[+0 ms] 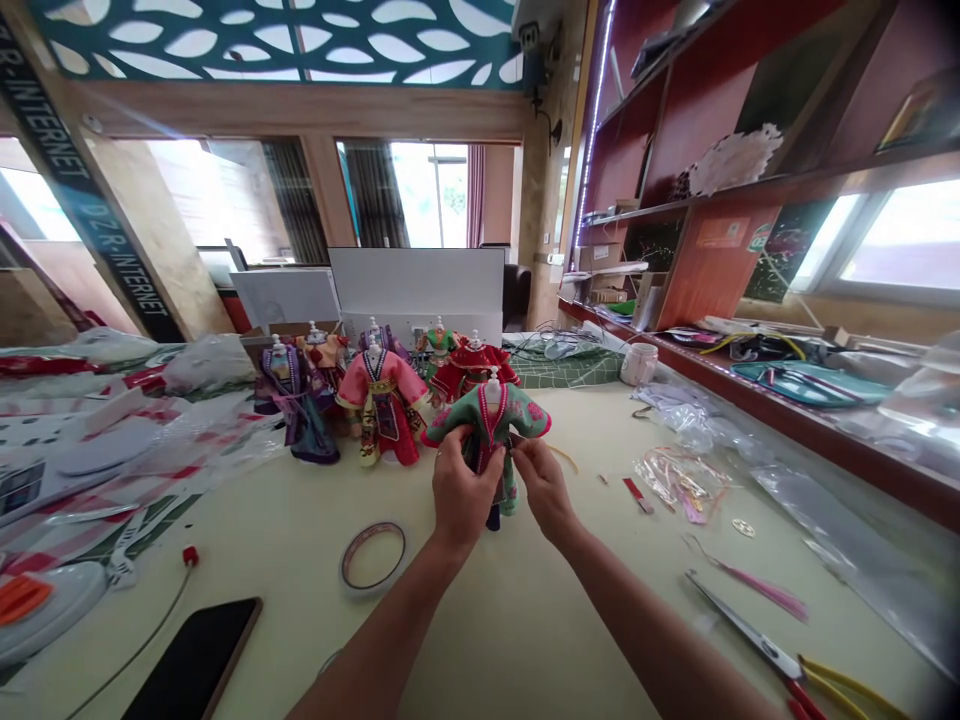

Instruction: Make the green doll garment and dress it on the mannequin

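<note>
Before me stands a small headless doll form in a green robe (517, 402) with pink trim and pink flowers. My left hand (463, 487) is closed on the front of the robe at the waist, its thumb pressed to the cloth. At the robe's right side, my right hand (543, 484) pinches with thumb and fingers close together; what lies between them is too small to make out. Behind the green robe stand several other dressed doll forms, among them a pink robe (382, 385), a purple dress (298, 405) and a red dress (474, 368).
A roll of tape (373, 558), a phone (193, 660) and a cable (154, 635) lie at the left. Scissors (750, 632), a pink tassel (765, 590), a red strip (637, 494) and plastic bags (847, 540) lie at the right. A jar (639, 364) stands farther back.
</note>
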A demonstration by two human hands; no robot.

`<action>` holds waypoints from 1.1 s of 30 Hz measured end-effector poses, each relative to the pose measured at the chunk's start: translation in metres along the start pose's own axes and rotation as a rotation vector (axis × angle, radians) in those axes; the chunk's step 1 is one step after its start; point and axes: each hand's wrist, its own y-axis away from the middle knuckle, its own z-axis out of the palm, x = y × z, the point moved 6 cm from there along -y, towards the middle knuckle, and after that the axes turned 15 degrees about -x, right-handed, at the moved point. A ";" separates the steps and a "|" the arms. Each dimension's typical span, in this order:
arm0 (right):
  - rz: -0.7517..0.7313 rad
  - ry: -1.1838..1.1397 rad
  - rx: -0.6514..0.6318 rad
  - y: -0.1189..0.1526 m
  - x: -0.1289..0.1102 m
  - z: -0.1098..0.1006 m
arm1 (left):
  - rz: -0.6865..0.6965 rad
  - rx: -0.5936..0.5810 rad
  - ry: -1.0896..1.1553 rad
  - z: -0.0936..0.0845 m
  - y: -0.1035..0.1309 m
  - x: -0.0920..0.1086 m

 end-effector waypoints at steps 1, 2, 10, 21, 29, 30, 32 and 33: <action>-0.001 0.001 0.001 0.001 0.001 0.000 | -0.008 0.006 0.024 -0.002 -0.002 -0.001; -0.002 0.004 0.001 0.002 0.001 -0.001 | -0.014 0.008 0.047 -0.004 -0.004 -0.002; 0.011 0.010 0.025 0.012 -0.002 -0.004 | -0.066 0.012 0.198 -0.019 -0.010 -0.017; 0.028 -0.052 0.070 0.013 0.005 0.002 | 0.024 0.038 0.028 -0.012 0.004 0.004; 0.026 -0.074 0.087 0.014 0.008 -0.002 | -0.173 0.051 0.259 -0.020 -0.010 -0.026; 0.026 -0.076 0.088 0.013 0.008 -0.003 | -0.208 0.037 0.305 -0.019 -0.010 -0.028; 0.027 -0.080 0.089 0.013 0.009 -0.003 | -0.278 -0.018 0.397 -0.015 -0.005 -0.028; 0.028 -0.083 0.090 0.013 0.009 -0.003 | -0.308 -0.051 0.437 -0.011 -0.001 -0.027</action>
